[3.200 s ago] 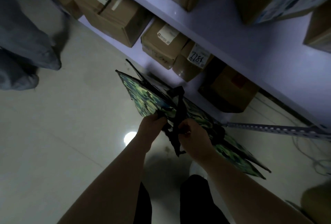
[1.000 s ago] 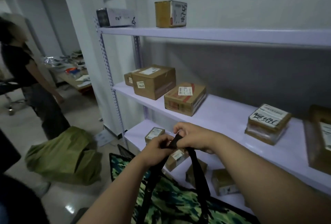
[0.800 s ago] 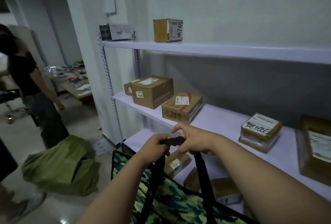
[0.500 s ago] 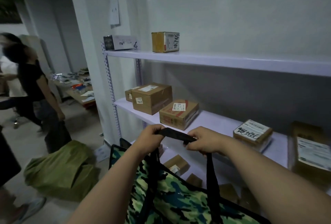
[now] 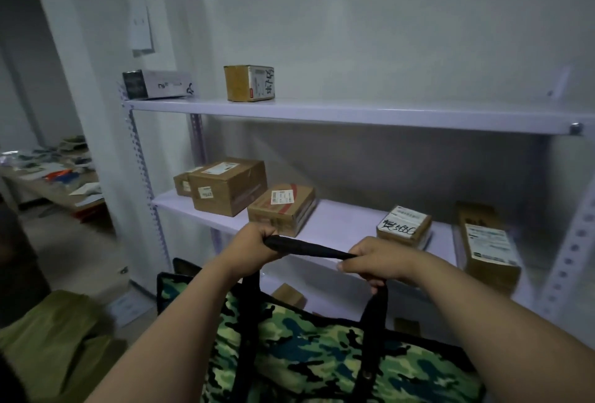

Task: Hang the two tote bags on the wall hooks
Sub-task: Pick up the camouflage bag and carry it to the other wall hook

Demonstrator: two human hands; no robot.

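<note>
Facing the parcel shelf (image 5: 338, 112) now instead of the floor, I've spread my left hand (image 5: 254, 246) and right hand (image 5: 375, 262), both clenched on the camouflage tote bag (image 5: 322, 357)'s black strap (image 5: 306, 248), stretching it open for a hook I can't see.

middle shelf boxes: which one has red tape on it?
The flat cardboard box just behind the left hand; red tape stripes cross its top and front. The other middle-shelf boxes show plain brown tape or white labels only.
</note>
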